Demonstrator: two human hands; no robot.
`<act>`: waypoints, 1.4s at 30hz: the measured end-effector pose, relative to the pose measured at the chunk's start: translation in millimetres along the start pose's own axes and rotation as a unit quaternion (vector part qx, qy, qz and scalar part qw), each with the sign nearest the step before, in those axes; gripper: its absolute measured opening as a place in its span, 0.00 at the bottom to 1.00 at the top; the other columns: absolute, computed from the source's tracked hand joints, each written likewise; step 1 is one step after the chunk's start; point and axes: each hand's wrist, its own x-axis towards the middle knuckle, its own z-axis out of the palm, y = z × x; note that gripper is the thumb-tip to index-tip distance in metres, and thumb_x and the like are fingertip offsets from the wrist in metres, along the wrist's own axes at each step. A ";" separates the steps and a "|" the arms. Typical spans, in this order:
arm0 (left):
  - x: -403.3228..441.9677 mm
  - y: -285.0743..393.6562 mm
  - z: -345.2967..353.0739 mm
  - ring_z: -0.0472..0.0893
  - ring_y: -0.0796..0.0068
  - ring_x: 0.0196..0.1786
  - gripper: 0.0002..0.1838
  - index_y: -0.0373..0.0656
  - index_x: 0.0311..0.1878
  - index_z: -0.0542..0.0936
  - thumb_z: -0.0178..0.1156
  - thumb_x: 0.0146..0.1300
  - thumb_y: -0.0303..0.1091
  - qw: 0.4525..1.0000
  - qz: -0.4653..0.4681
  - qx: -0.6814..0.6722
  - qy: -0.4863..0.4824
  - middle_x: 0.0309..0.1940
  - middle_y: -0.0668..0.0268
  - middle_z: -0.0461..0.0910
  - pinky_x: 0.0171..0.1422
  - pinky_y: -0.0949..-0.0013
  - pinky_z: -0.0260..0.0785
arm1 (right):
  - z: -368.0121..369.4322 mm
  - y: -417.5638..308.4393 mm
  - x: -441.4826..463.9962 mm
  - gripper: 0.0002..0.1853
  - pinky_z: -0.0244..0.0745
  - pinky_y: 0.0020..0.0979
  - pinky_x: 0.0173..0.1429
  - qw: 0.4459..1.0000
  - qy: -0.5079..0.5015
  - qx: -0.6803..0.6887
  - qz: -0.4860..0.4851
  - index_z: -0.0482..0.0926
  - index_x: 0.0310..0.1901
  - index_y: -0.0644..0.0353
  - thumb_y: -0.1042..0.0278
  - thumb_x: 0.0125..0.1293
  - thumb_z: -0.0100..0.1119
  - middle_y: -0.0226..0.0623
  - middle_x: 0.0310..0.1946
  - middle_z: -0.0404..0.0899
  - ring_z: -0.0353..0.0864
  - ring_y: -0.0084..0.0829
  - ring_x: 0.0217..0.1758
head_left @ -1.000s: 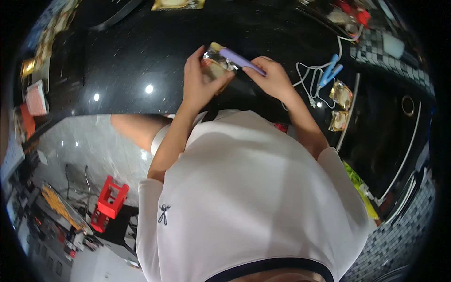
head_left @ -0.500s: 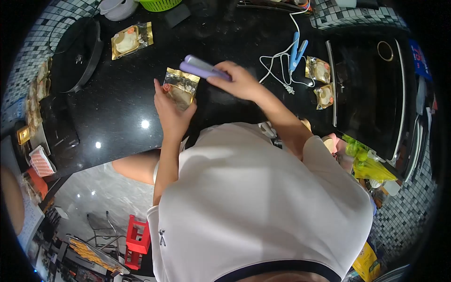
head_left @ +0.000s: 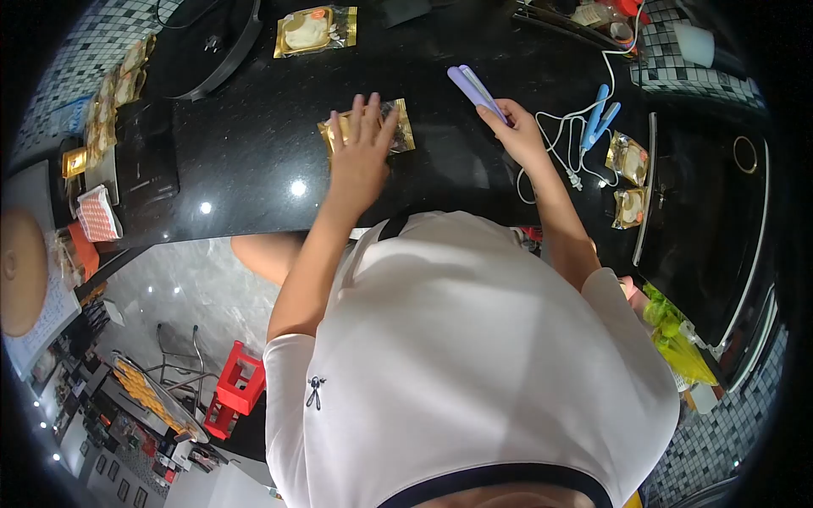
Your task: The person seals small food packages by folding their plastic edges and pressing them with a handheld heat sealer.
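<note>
My left hand (head_left: 360,165) is spread, palm down, over a gold and clear packet (head_left: 401,127) lying on the black counter (head_left: 246,144); the hand hides the packet's middle. To the right, my right hand (head_left: 518,135) grips the lower end of a purple handheld clamp tool (head_left: 476,91), which points up and left over the counter. Another gold packet with a pale round item (head_left: 306,32) lies farther back. A blue clamp tool (head_left: 598,120) with a white cord rests to the right of my right hand.
Two gold packets (head_left: 627,159) sit beside a black appliance (head_left: 707,203) at the right. A round black pan-like object (head_left: 207,42) is at the back left, with a row of packets (head_left: 102,110) along the left. Red crates (head_left: 240,378) stand on the floor.
The packet that my left hand held up now lies on the counter, with the fingers spread over it. My right hand and the purple tool have moved away from it to the right.
</note>
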 end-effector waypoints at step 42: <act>-46.0 -11.7 13.4 0.76 0.82 0.45 0.04 0.35 0.42 0.77 0.58 0.65 0.25 0.710 -0.237 -0.619 0.237 0.40 0.65 0.81 0.51 0.77 0.67 | -3.5 -58.1 4.2 0.21 0.67 0.24 0.50 0.949 -0.261 0.006 -0.179 0.75 0.53 0.63 0.68 0.58 0.67 0.30 0.41 0.75 0.74 0.22 0.44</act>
